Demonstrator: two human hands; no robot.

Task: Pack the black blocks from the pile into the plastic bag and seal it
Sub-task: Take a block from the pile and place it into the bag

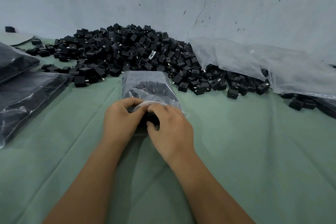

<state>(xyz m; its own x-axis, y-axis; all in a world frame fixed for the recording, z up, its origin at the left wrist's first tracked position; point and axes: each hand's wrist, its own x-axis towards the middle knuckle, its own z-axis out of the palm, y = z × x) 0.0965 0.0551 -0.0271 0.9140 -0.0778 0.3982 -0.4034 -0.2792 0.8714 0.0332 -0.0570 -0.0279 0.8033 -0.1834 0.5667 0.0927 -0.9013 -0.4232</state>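
While both hands (125, 116) (169, 125) grip its crinkly mouth, clear plastic bag (145, 85) holds boxy black blocks (149, 87).

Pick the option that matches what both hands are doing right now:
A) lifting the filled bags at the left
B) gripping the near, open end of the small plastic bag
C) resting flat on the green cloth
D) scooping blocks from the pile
B: the left hand and right hand both pinch the near edge of the small plastic bag, which already holds black blocks.
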